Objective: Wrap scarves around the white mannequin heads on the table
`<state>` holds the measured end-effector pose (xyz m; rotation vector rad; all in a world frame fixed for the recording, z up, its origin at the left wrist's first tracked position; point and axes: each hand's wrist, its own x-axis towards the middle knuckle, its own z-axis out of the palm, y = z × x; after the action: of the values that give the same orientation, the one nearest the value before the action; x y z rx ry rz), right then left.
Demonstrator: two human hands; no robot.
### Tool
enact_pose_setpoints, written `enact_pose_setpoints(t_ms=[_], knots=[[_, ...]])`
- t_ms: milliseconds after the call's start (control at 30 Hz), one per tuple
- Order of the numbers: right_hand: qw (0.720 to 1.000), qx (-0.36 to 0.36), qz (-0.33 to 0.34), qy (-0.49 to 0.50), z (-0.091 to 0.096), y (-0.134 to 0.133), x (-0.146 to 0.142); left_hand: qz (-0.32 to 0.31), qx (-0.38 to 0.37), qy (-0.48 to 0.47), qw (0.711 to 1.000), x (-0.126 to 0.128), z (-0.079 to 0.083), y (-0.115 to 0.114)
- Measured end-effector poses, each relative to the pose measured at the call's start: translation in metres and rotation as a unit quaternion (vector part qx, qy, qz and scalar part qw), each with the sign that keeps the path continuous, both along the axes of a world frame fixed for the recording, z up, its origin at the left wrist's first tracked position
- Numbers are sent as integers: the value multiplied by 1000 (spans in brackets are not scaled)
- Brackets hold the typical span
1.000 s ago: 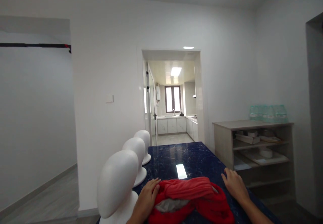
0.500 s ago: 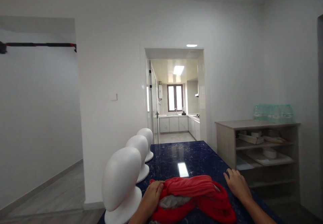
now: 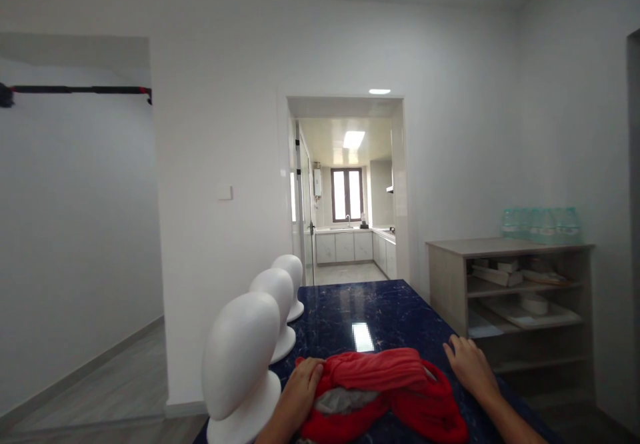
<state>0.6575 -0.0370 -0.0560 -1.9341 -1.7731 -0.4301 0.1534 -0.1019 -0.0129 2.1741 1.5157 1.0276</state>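
Three white mannequin heads stand in a row along the left edge of the dark blue marbled surface (image 3: 380, 311): the nearest mannequin head (image 3: 240, 371) at lower centre-left of the frame, the middle mannequin head (image 3: 275, 317) just behind it, and the far mannequin head (image 3: 291, 285) beyond that. All three are smooth, featureless and bare.

One red cloth (image 3: 385, 391) lies on the surface at the bottom centre of the frame, just right of the nearest mannequin head. It is bunched and twisted into thick folds, bright red on the outside, with a patch of grey lining showing in a hollow on its left side. Its lower edge runs out of the frame.

Two hands are in view. The left hand (image 3: 300, 391) rests palm down on the left end of the red cloth, fingers together and curled lightly over the fabric, not pinching it. The right hand (image 3: 467, 364) lies flat on the surface just beside the right end of the cloth, fingers slightly spread; whether it touches the cloth cannot be told.

One open shelf unit (image 3: 510, 297) stands against the wall at the right, with a pack of clear water bottles (image 3: 540, 225) on top. One doorway (image 3: 350, 191) at centre opens onto a kitchen.
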Motion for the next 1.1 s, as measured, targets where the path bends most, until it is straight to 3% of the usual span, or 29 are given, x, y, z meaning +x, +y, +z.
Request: enact_pose_setpoints(t_ms=[500,1100], knots=[[1000,-7,-2,5,-8,9,5,-4,-4,-4,1000,0,0,-1],[1000,-8,6,14,-5,4,3,-9,-8,-21,1000,0,-2,0]])
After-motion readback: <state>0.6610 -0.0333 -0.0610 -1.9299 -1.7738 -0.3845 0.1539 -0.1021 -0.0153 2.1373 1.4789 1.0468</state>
